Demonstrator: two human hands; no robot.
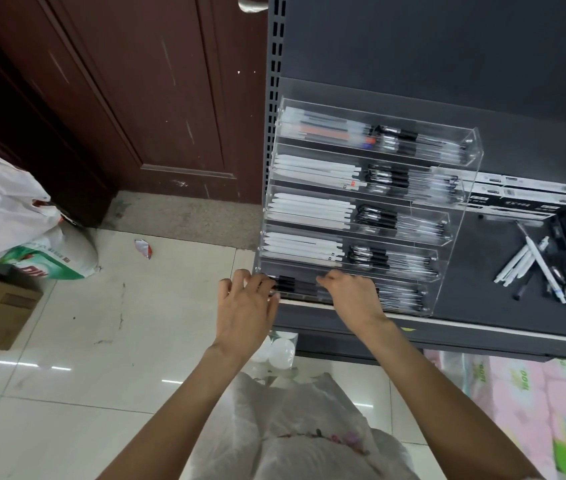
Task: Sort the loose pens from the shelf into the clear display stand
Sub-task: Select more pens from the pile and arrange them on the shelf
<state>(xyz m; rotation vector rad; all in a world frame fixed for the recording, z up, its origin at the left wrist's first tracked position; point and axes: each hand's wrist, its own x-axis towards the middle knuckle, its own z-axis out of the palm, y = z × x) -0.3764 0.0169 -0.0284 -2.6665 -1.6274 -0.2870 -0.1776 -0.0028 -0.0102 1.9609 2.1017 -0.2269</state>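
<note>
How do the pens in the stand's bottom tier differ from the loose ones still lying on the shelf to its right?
The pens in the bottom tier lie side by side, parallel, inside the clear display stand; the loose pens lie crossed in a scattered heap on the bare shelf. The tier's pens look mostly dark or clear-bodied; several loose pens are white. Both hands, left and right, are at the tier; nothing touches the loose pens. Both groups lie flat.
</note>
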